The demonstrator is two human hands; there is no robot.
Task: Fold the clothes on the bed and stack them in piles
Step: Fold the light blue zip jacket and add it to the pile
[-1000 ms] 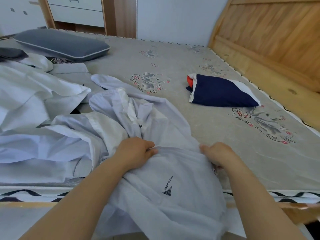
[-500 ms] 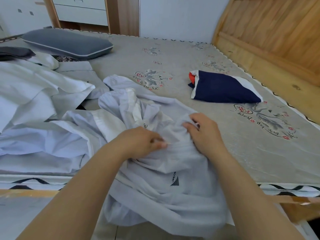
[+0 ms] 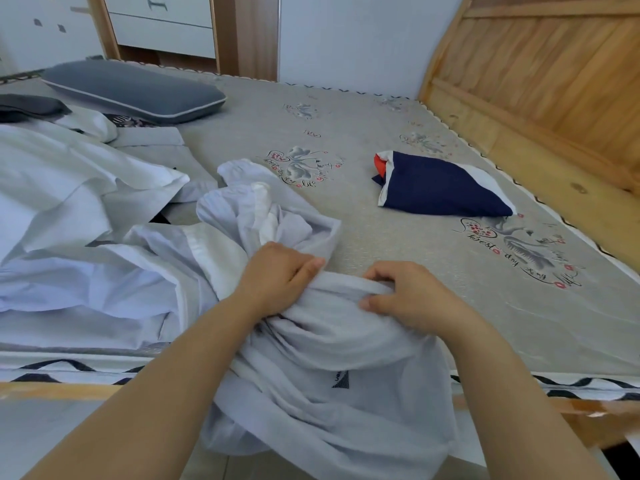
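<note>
Hands — left point(image 3: 277, 275), right point(image 3: 412, 296) — grip the white garment's point(image 3: 332, 344) bunched edge.

A pale lilac-white garment point(image 3: 311, 358) sits bunched at the near edge of the bed point(image 3: 398, 244), its lower part spilling over the side, a small dark triangular logo showing on the front. To its left sprawls a heap of unfolded white clothes point(image 3: 69, 209), rumpled and overlapping. Further back and to the right, well apart, lies a folded navy piece point(image 3: 440, 188) with white and red trim.
</note>
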